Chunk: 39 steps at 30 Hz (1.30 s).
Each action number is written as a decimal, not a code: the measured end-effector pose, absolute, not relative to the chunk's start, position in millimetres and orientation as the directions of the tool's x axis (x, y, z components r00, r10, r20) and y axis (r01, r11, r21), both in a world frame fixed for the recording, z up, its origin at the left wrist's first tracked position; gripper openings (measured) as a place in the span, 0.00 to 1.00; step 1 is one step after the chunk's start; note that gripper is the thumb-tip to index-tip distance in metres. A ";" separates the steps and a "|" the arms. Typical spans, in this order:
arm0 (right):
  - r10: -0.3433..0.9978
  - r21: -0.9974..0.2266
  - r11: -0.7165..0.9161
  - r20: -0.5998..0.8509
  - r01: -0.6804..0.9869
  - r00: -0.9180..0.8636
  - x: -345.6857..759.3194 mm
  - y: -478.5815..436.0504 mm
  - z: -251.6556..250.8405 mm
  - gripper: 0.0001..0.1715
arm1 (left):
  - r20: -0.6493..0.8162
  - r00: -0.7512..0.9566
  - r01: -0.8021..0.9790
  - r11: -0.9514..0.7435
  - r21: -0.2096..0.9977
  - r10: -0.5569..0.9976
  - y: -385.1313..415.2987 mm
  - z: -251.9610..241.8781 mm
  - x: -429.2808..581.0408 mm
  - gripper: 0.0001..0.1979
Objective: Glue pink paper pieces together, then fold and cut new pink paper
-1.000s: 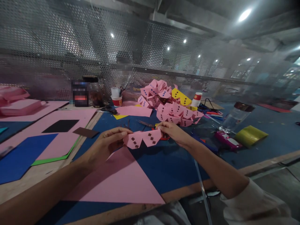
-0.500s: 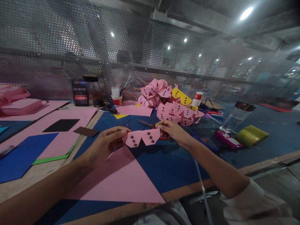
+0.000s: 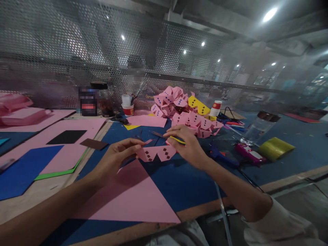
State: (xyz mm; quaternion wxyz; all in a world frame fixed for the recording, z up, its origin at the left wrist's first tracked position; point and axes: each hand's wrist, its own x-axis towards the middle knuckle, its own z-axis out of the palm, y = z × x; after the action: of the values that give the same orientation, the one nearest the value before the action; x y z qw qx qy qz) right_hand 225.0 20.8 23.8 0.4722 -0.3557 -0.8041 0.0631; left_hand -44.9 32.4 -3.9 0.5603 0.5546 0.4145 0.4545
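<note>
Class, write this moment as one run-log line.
left hand: holds diamond-marked pink paper | right hand: at scissors | right grip: unclear

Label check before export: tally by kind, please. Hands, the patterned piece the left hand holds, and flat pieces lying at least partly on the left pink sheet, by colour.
Hands: 2 (left hand, right hand)
Pink patterned piece: 1
Black piece: 1
Brown piece: 1
Blue piece: 1
Total: 6
</note>
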 end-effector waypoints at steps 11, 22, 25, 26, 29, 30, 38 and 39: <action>0.576 -0.239 0.773 0.652 0.587 -0.492 209.0 8.0 8.8 0.03 | 0.157 0.289 0.056 -0.181 0.982 0.944 24.9 -6.4 -39.0 0.17; 0.566 -0.311 0.805 0.656 0.505 -0.499 213.7 5.8 17.7 0.03 | 0.107 0.277 0.073 -0.132 0.989 0.955 30.4 -3.3 -44.1 0.24; 0.566 -0.321 0.812 0.638 0.487 -0.523 215.1 5.0 19.8 0.03 | 0.111 0.325 0.084 -0.145 0.986 0.939 30.7 -3.9 -43.6 0.22; 0.563 -0.321 0.815 0.634 0.482 -0.530 215.3 4.8 20.1 0.03 | 0.114 0.338 0.086 -0.152 0.985 0.934 30.8 -4.1 -43.6 0.21; 0.554 -0.321 0.824 0.630 0.468 -0.543 215.8 5.2 19.7 0.03 | 0.150 0.377 0.069 -0.189 0.979 0.914 30.7 -4.0 -44.0 0.18; 0.553 -0.321 0.825 0.628 0.465 -0.548 216.0 5.5 19.2 0.04 | 0.156 0.381 0.060 -0.193 0.979 0.911 30.6 -3.7 -44.2 0.17; 0.524 -0.325 0.847 0.642 0.421 -0.559 215.8 5.6 18.6 0.04 | 0.257 0.384 0.078 -0.309 0.948 0.887 29.4 3.4 -41.9 0.13; 0.528 -0.326 0.845 0.641 0.425 -0.558 215.8 5.3 19.4 0.04 | 0.269 0.388 0.074 -0.321 0.944 0.881 29.9 4.0 -42.0 0.13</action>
State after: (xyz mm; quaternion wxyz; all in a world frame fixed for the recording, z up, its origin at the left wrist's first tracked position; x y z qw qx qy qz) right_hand 215.8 5.3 19.4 0.3847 -0.2705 -0.8800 0.0670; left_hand -42.0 29.9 4.0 0.4686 0.6888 0.3466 0.4310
